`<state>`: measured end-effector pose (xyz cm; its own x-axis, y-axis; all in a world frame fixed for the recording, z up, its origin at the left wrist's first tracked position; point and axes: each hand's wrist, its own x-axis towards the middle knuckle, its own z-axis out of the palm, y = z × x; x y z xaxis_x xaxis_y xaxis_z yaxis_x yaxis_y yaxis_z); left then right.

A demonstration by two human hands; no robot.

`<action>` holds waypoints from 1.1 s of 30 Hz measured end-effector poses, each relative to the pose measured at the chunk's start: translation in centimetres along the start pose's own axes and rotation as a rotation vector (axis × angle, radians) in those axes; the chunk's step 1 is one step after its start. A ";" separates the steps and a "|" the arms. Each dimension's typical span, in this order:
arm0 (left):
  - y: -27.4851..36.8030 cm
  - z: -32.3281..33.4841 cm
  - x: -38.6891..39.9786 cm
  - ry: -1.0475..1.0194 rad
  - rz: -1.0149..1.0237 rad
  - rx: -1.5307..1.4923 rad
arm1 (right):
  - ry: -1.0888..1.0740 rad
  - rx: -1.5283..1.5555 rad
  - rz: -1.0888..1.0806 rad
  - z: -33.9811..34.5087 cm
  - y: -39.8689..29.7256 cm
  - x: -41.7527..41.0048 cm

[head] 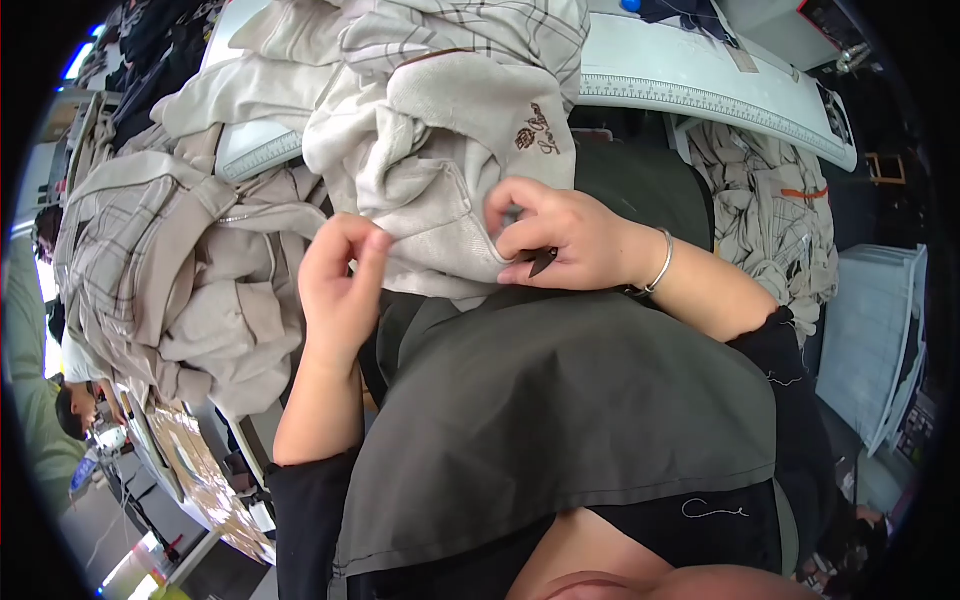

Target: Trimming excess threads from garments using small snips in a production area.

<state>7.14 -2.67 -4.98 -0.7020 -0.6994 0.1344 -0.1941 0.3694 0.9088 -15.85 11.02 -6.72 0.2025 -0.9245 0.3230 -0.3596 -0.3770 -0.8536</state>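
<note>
A cream knit garment (442,240) with plaid fabric parts and brown embroidery hangs over the table's near edge onto my lap. My left hand (345,262) pinches the cloth at its left side between thumb and finger. At the other side, my right hand (555,236) grips a seam edge with its fingertips. Small dark thread snips (543,260) are tucked in the same hand, their blades pointing down; their other end is hidden by the fingers. A dark grey apron (570,390) lies below both hands.
A white table (645,52) with a measuring scale along its edge stands in front. Beige plaid garments (187,277) are heaped at left, and more cream garments (772,217) hang at right. A pale plastic bin (866,337) stands at far right. Another person (79,405) is at far left.
</note>
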 end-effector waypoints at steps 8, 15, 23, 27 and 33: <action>3.1 2.5 3.3 -0.291 -0.398 -0.114 | -0.071 0.192 0.101 1.6 -1.6 1.0; 0.9 3.2 3.9 -0.366 -0.514 -0.362 | -0.178 0.161 0.098 1.3 -0.4 0.6; -0.9 2.8 4.4 0.486 0.378 0.300 | -0.224 0.144 0.185 -0.9 0.2 1.3; -0.9 1.5 5.4 0.122 0.512 0.437 | 0.183 -0.020 -0.146 -1.1 0.5 2.6; 3.1 1.6 5.3 0.036 -0.082 -0.398 | 0.378 -0.316 -0.234 -2.2 -1.1 5.9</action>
<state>1.69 -4.22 -2.08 -0.6695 -0.7401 0.0628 0.0372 0.0510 0.9980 -16.23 5.88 -2.96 -0.0107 -0.7475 0.6642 -0.6126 -0.5201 -0.5952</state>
